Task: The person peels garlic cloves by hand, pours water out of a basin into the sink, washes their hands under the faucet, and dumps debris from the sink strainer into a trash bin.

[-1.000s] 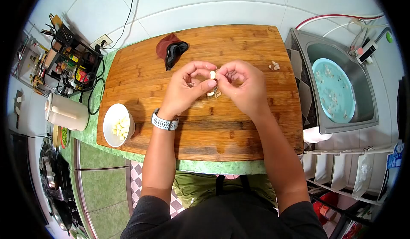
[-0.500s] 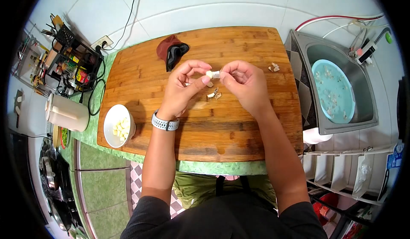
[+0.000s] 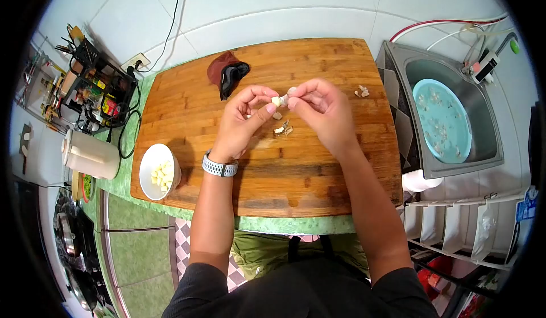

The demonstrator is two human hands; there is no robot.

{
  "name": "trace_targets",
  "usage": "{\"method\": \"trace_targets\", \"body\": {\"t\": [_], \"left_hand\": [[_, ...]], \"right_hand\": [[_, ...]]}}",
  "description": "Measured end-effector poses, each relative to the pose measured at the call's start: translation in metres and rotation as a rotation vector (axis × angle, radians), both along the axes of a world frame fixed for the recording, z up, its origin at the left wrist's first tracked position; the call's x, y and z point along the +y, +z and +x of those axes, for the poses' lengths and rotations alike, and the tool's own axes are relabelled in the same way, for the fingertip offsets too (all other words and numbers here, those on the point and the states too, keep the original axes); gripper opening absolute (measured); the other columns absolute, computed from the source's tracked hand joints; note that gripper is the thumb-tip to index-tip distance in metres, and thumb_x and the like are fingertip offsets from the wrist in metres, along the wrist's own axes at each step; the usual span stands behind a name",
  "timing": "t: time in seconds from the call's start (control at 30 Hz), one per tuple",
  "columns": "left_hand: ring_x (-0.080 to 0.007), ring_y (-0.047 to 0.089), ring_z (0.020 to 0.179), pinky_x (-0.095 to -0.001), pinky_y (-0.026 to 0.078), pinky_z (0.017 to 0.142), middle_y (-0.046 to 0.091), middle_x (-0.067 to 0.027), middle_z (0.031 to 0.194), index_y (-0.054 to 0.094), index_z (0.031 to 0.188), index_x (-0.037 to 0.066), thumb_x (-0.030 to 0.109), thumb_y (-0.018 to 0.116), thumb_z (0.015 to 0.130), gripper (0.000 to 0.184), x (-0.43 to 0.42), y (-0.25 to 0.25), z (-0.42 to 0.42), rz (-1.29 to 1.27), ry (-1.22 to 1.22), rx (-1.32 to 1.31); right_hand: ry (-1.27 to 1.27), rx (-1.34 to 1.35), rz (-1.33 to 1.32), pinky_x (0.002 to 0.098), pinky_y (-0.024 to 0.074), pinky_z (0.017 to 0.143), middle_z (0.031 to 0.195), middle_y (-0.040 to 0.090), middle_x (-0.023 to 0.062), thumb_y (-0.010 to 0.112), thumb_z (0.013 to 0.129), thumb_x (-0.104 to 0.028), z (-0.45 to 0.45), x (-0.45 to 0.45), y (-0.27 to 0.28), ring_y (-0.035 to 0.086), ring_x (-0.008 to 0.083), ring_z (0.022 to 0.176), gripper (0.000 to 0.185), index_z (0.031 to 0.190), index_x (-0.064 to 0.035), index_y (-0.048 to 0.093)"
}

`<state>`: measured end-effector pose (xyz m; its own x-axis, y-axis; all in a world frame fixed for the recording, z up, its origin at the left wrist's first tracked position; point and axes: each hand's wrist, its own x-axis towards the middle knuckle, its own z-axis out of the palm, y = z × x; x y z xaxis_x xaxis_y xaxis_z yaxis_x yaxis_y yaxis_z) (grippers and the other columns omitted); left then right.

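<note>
Left hand pinches a garlic clove between thumb and fingertips; right hand pinches papery skin at the clove's right end. Clove sits in the gap between the two hands, above the bamboo cutting board, bare yellowish end toward the left thumb. Risks, my call: the bare end looks smooth, so a hard tug from the right could pop it out of the left pinch; thin skin may tear and leave a strip on; loose flakes could drop onto the board. Peel scraps lie just bodyward of the gap, more scraps right of the right hand. Containers: white bowl, left of and bodyward from the left hand, holds pale peeled cloves; tipping it, if an elbow caught it, would spill them. Well right of the right hand, turquoise basin in a steel sink, pale bits inside, likely skins, too small to confirm. Lidded pitcher far left, contents unclear.
</note>
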<state>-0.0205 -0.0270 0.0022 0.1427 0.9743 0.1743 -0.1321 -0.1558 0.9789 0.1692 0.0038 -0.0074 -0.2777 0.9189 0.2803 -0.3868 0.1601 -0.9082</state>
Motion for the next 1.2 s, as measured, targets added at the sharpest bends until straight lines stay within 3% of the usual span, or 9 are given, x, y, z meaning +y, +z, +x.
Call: {"method": "trace_targets", "body": {"t": [0.07, 0.4, 0.5, 0.6, 0.97, 1.1, 1.2], "left_hand": [[-0.0043, 0.063, 0.090, -0.0204, 0.053, 0.079, 0.066, -0.0030, 0.109, 0.061, 0.115, 0.003, 0.005, 0.065, 0.096, 0.019, 0.001, -0.001, -0.003, -0.007, -0.001, 0.023], [-0.0055, 0.065, 0.088, -0.0216, 0.054, 0.077, 0.065, -0.0040, 0.110, 0.061, 0.114, 0.002, 0.007, 0.067, 0.095, 0.020, 0.002, -0.003, 0.000, 0.052, -0.001, 0.125], [-0.0068, 0.065, 0.088, -0.0237, 0.056, 0.078, 0.065, -0.0042, 0.110, 0.062, 0.113, 0.002, 0.005, 0.067, 0.094, 0.020, -0.002, 0.005, 0.002, -0.044, 0.004, 0.071], [-0.0092, 0.066, 0.091, -0.0265, 0.057, 0.082, 0.065, -0.0045, 0.112, 0.063, 0.114, 0.001, 0.004, 0.067, 0.094, 0.020, 0.000, -0.001, -0.001, 0.046, 0.022, 0.059], [-0.0115, 0.060, 0.109, -0.0277, 0.051, 0.091, 0.064, -0.0063, 0.121, 0.063, 0.120, 0.001, 0.005, 0.066, 0.095, 0.026, -0.004, 0.002, -0.001, -0.027, -0.003, -0.062], [-0.0118, 0.060, 0.109, -0.0264, 0.050, 0.093, 0.064, -0.0053, 0.121, 0.063, 0.121, 0.002, 0.006, 0.066, 0.095, 0.026, 0.000, -0.002, -0.003, -0.025, -0.005, -0.095], [-0.0094, 0.061, 0.104, -0.0240, 0.050, 0.088, 0.066, -0.0038, 0.115, 0.065, 0.118, 0.002, 0.007, 0.068, 0.094, 0.025, -0.009, 0.019, -0.002, 0.042, 0.155, -0.034]], "right_hand": [[0.013, -0.024, 0.006, 0.0246, 0.0563, 0.078, 0.095, 0.070, 0.0098, 0.068, 0.089, 0.004, -0.002, -0.001, 0.000, 0.068, 0.0119, 0.087, 0.012, 0.097, 0.0024, 0.059], [-0.033, -0.052, 0.097, 0.0239, 0.0548, 0.076, 0.090, 0.068, 0.0060, 0.070, 0.088, 0.003, -0.003, -0.003, 0.000, 0.066, 0.0099, 0.084, 0.010, 0.094, 0.0028, 0.062], [-0.044, -0.043, 0.108, 0.0236, 0.0547, 0.076, 0.090, 0.068, 0.0058, 0.070, 0.088, 0.004, -0.003, -0.002, 0.000, 0.066, 0.0095, 0.084, 0.010, 0.094, 0.0029, 0.062], [-0.068, -0.015, 0.099, 0.0232, 0.0544, 0.076, 0.090, 0.067, 0.0052, 0.070, 0.087, 0.005, -0.002, 0.000, 0.000, 0.065, 0.0090, 0.084, 0.011, 0.094, 0.0026, 0.061], [-0.075, 0.047, 0.052, 0.0217, 0.0535, 0.077, 0.093, 0.067, 0.0037, 0.067, 0.088, 0.006, 0.004, 0.003, 0.000, 0.064, 0.0073, 0.087, 0.013, 0.097, 0.0001, 0.060], [-0.137, 0.052, 0.057, 0.0225, 0.0546, 0.079, 0.095, 0.068, 0.0052, 0.070, 0.088, 0.004, 0.008, 0.003, 0.003, 0.066, 0.0100, 0.088, 0.015, 0.099, 0.0001, 0.060], [-0.246, -0.063, 0.076, 0.0239, 0.0558, 0.080, 0.097, 0.069, 0.0081, 0.072, 0.088, 0.001, 0.005, 0.001, 0.014, 0.068, 0.0141, 0.091, 0.022, 0.106, -0.0010, 0.060]]}}
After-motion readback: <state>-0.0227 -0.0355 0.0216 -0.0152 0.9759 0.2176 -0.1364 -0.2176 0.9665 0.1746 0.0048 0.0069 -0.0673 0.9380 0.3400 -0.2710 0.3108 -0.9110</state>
